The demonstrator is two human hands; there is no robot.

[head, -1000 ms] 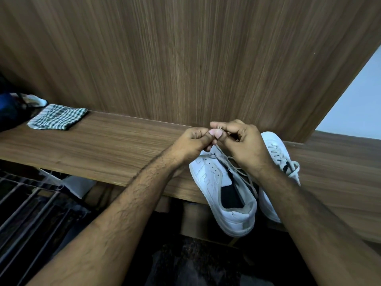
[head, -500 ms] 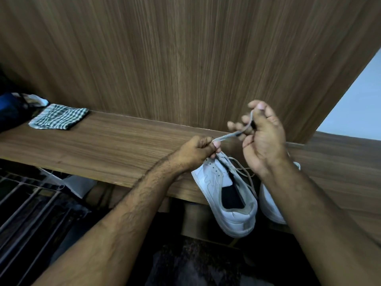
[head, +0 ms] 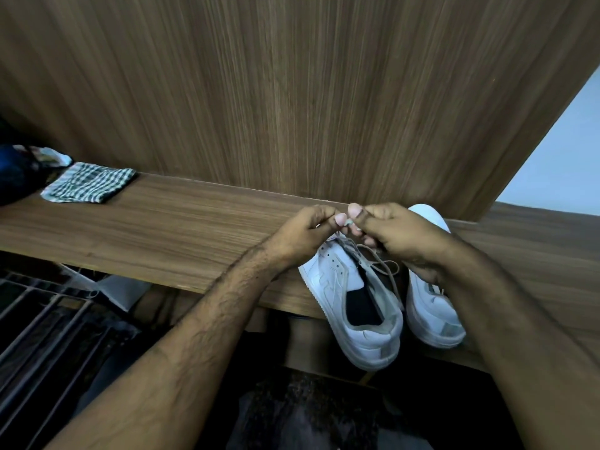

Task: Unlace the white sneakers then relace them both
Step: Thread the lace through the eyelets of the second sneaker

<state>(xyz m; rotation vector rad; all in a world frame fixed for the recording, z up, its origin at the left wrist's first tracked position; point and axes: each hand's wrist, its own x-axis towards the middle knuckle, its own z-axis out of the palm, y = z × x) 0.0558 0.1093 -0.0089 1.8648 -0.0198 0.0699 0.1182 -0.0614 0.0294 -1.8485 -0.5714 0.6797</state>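
**Both hands pinch the lace above the left-hand sneaker's toe**

Just right of the frame's centre, the left hand [head: 303, 237] and right hand [head: 394, 233] meet thumb to thumb, each with curled fingers pinching a short stretch of the pale lace [head: 378, 259]. That pinch sits directly above the front eyelets of the nearer sneaker [head: 354, 306], whose long axis runs from its toe under the hands down to its heel at lower right, overhanging the shelf [head: 162, 232] edge. Both hands are equally close to it; loose lace loops trail toward the heel, below the right hand.

The second sneaker [head: 433, 306] lies parallel, just beside it on the right, partly under the right wrist. Both look like smooth white leather with thick rubbery soles; the lace is flat and woven. The shelf and back panel are matte wood-grain laminate. A folded checked cloth [head: 87, 186] lies at far left.
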